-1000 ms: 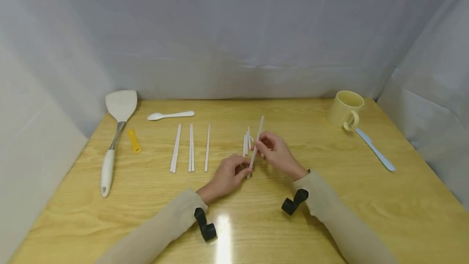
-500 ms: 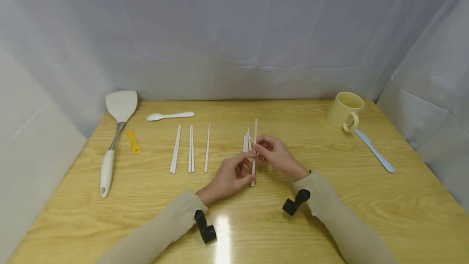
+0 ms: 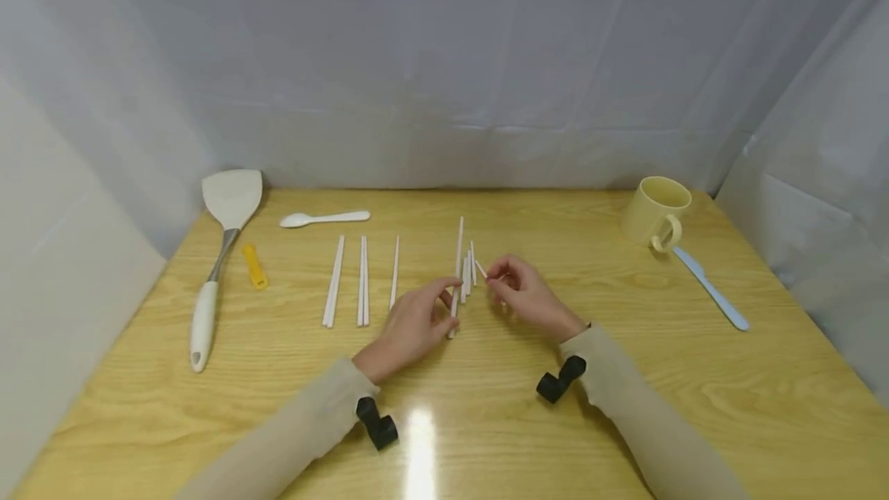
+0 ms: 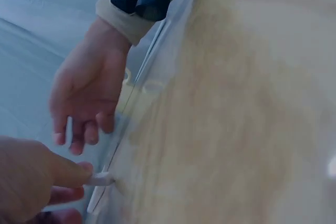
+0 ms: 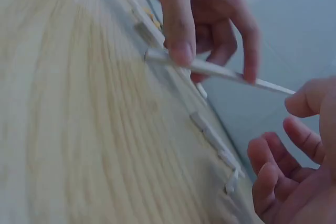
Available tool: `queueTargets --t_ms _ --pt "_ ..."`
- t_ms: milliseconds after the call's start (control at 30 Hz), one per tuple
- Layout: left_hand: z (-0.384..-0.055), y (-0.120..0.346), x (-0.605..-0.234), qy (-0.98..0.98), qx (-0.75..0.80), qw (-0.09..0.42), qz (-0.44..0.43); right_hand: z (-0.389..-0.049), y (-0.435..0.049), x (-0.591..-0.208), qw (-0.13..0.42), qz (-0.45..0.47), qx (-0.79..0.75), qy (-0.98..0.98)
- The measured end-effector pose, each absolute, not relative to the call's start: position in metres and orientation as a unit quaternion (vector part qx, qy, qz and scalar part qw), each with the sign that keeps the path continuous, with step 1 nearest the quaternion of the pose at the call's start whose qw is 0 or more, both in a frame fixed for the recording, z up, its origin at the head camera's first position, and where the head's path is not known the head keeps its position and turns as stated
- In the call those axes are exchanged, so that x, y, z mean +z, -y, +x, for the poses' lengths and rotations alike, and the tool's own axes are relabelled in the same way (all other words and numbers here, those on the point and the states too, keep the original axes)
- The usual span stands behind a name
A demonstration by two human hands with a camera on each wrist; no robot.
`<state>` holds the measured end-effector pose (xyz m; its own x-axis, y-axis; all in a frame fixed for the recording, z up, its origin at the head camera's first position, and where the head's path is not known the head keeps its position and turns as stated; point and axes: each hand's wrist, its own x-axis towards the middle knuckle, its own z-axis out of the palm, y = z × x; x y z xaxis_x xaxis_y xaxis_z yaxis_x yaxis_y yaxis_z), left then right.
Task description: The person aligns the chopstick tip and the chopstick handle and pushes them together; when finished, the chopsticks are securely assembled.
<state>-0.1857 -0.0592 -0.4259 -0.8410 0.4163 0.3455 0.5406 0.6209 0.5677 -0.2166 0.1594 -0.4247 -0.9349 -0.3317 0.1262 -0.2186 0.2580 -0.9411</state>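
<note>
My left hand (image 3: 417,322) pinches a white chopstick (image 3: 460,241) between thumb and fingers, just left of a cluster of short white sticks (image 3: 466,276). In the right wrist view the chopstick (image 5: 223,72) slants away from the left thumb, its thicker end toward the table. My right hand (image 3: 528,295) hovers right of the short sticks, its fingers loosely bent; the left wrist view shows the right hand (image 4: 89,93) holding nothing. Left of the left hand lie one single chopstick (image 3: 395,268) and two pairs of chopsticks, one pair (image 3: 364,284) nearer than the other pair (image 3: 333,284).
A white-headed spatula (image 3: 224,253), a yellow clip-like piece (image 3: 255,267) and a white spoon (image 3: 325,218) lie on the left. Toward the right stand a yellow mug (image 3: 653,211) and, beside it, a light blue knife (image 3: 711,289). Pale curtains hang behind the wooden table (image 3: 486,438).
The left hand has carried the chopstick leftward, away from the right hand. My right hand has let go of it and stays almost in place. The short sticks now show more fully.
</note>
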Motion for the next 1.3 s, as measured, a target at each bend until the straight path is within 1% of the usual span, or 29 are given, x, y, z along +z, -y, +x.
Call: queueTargets --t_ms 100,200,300,433,533,667,800,900,1067,1300 --pt "-0.19 0.065 -0.424 0.906 -0.336 0.086 -0.242 -0.222 -0.169 -0.431 0.034 -0.166 -0.563 -0.809" --pt "-0.194 0.07 -0.423 0.914 -0.329 0.084 -0.222 -0.228 -0.176 -0.435 -0.002 -0.141 -0.546 -0.825" --pt "-0.196 0.076 -0.423 0.924 -0.306 0.085 -0.212 -0.231 -0.18 -0.437 -0.024 -0.124 -0.548 -0.827" --pt "-0.196 0.081 -0.425 0.934 -0.26 0.08 -0.233 -0.232 -0.181 -0.439 -0.026 -0.114 -0.555 -0.824" --pt "-0.197 0.085 -0.427 0.933 -0.239 0.075 -0.257 -0.23 -0.18 -0.442 -0.017 -0.106 -0.551 -0.828" --pt "-0.2 0.092 -0.427 0.934 -0.225 0.075 -0.267 -0.229 -0.178 -0.444 -0.019 -0.102 -0.536 -0.838" --pt "-0.206 0.096 -0.422 0.935 -0.219 0.075 -0.268 -0.23 -0.176 -0.443 -0.048 -0.114 -0.508 -0.853" --pt "-0.209 0.098 -0.417 0.94 -0.219 0.068 -0.252 -0.229 -0.173 -0.443 -0.067 -0.131 -0.465 -0.873" --pt "-0.207 0.103 -0.414 0.955 -0.21 0.05 -0.202 -0.224 -0.167 -0.445 -0.068 -0.153 -0.401 -0.901" --pt "-0.205 0.109 -0.413 0.969 -0.172 0.059 -0.169 -0.223 -0.161 -0.444 -0.08 -0.162 -0.339 -0.923"
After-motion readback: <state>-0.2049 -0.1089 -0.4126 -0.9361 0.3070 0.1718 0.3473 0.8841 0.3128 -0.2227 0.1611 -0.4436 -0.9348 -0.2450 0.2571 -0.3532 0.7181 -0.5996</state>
